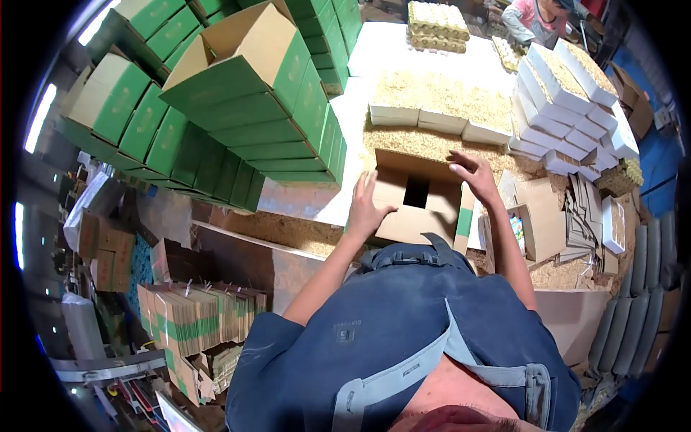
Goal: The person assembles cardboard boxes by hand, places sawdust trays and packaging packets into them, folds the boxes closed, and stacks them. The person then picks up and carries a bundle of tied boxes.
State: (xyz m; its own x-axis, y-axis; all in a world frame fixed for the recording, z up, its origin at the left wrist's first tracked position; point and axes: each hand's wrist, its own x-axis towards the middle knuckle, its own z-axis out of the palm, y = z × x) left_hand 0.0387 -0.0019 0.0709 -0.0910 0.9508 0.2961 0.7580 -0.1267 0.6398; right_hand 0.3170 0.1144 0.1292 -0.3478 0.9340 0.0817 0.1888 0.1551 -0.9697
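Observation:
An upright cardboard box [412,219] stands in front of my body, with a dark gap between its inner flaps and its far flap raised. My left hand [367,207] rests at the box's left side, fingers apart and thumb toward the box. At the far right corner is my right hand [473,175], its fingers spread beside the raised flap. Neither hand is closed on anything. A green strip shows on the box's right side. Behind the box, loose light-brown flakes [432,142] cover the work surface.
Green boxes [252,108] are stacked high at the left. White trays [561,101] stand piled at the right, egg trays [437,25] at the back. Bundled flat cartons [194,317] lie lower left. A co-worker [536,21] is at the far right.

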